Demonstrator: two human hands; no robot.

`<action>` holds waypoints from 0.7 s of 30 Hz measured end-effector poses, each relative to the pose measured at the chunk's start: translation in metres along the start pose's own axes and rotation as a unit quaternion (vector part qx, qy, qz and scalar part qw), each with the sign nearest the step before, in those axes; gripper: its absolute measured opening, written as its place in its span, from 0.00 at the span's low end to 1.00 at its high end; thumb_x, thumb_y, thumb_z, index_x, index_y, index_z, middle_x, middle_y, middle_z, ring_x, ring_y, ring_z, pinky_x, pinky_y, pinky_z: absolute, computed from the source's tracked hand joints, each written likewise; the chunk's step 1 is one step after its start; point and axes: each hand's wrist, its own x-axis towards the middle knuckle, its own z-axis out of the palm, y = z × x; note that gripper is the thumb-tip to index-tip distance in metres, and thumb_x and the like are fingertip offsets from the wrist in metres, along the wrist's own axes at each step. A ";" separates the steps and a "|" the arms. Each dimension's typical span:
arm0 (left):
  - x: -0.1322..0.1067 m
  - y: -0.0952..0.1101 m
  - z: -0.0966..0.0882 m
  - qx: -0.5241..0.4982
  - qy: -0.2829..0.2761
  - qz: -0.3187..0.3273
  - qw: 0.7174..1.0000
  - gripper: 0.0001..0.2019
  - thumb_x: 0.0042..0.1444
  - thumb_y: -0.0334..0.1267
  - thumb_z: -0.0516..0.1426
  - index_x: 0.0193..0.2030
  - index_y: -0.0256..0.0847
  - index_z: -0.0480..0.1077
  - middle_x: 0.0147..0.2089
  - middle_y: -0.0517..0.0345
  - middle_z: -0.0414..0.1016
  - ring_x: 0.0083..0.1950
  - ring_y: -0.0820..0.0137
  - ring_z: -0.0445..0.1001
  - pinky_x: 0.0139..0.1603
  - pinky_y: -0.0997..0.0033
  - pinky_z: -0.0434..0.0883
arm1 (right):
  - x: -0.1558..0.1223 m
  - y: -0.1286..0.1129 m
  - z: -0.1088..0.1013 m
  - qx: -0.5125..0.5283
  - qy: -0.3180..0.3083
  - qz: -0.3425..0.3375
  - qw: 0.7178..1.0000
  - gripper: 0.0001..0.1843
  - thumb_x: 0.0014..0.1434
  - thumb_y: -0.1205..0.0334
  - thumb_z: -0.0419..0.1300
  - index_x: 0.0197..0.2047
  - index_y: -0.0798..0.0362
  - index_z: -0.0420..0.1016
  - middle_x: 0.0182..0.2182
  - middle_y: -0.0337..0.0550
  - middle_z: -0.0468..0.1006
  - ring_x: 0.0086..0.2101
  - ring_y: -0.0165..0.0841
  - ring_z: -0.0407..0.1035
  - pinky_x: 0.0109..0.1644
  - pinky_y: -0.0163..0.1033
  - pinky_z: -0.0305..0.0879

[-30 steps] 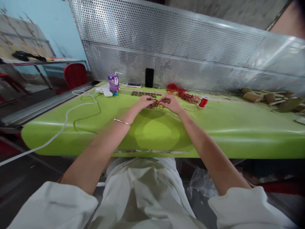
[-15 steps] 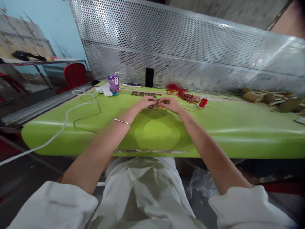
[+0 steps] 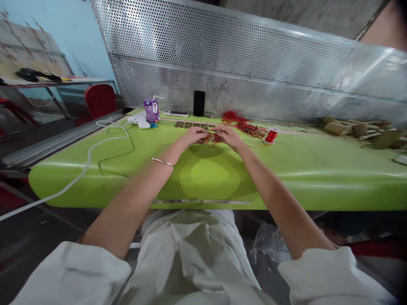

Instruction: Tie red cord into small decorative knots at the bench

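Observation:
Red and tan cord [image 3: 212, 139] hangs in small loops between my two hands, over the green tabletop [image 3: 305, 161]. My left hand [image 3: 194, 135] pinches it from the left, fingers closed. From the right, my right hand [image 3: 227, 136] grips the cord between thumb and fingertips. Whatever small piece sits on the cord is too little to make out. Just beyond my hands lie rows of small dark round pieces [image 3: 190, 125]. To the right stand a spool of red thread [image 3: 271, 137] and a tangle of red and brown cords [image 3: 249, 127].
A purple box [image 3: 151, 111], a white device [image 3: 140, 120] with a white cable [image 3: 90, 152], and a black phone [image 3: 199, 103] stand along the back left. Wooden pieces [image 3: 359, 129] are heaped at the far right. A perforated metal panel [image 3: 238, 63] closes off the rear.
My hands have drawn slightly apart, and the loops of red and tan cord between them now show more. The things on the table have stayed where they were.

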 end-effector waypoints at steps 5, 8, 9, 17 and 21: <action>0.002 -0.003 0.000 -0.029 0.021 0.006 0.999 0.02 0.57 0.28 0.60 0.34 0.33 0.74 0.33 0.54 0.76 0.33 0.73 0.74 0.41 0.68 0.74 | -0.003 -0.001 0.000 0.064 -0.011 0.034 0.997 0.14 0.54 0.64 0.62 0.46 0.48 0.76 0.38 0.41 0.79 0.39 0.33 0.76 0.55 0.48 0.72; 0.002 -0.003 -0.001 -0.035 0.026 0.008 0.999 0.02 0.58 0.27 0.60 0.34 0.33 0.74 0.33 0.53 0.76 0.33 0.73 0.74 0.42 0.66 0.73 | -0.005 -0.003 -0.001 0.059 -0.004 0.028 0.998 0.18 0.50 0.63 0.67 0.46 0.50 0.76 0.34 0.41 0.79 0.39 0.34 0.76 0.55 0.49 0.71; 0.002 -0.003 -0.001 -0.038 0.026 0.007 0.999 0.03 0.58 0.27 0.60 0.33 0.32 0.74 0.33 0.53 0.76 0.33 0.72 0.74 0.42 0.65 0.73 | -0.005 -0.003 -0.001 0.058 0.002 0.023 0.998 0.18 0.49 0.63 0.68 0.45 0.50 0.76 0.34 0.41 0.79 0.39 0.35 0.76 0.54 0.49 0.72; -0.001 0.002 0.001 -0.037 0.040 -0.004 0.999 0.04 0.59 0.25 0.59 0.33 0.33 0.74 0.32 0.54 0.76 0.31 0.73 0.74 0.41 0.67 0.73 | 0.006 0.009 -0.015 0.050 0.170 0.033 0.984 0.06 0.48 0.67 0.65 0.33 0.52 0.75 0.31 0.41 0.78 0.34 0.32 0.74 0.50 0.46 0.72; -0.001 0.002 0.001 -0.030 0.046 -0.009 0.998 0.04 0.59 0.25 0.59 0.34 0.33 0.74 0.35 0.52 0.77 0.32 0.72 0.75 0.40 0.67 0.73 | 0.007 0.015 -0.029 0.004 0.271 0.060 0.961 0.03 0.50 0.70 0.60 0.29 0.53 0.73 0.27 0.40 0.76 0.32 0.31 0.73 0.46 0.43 0.71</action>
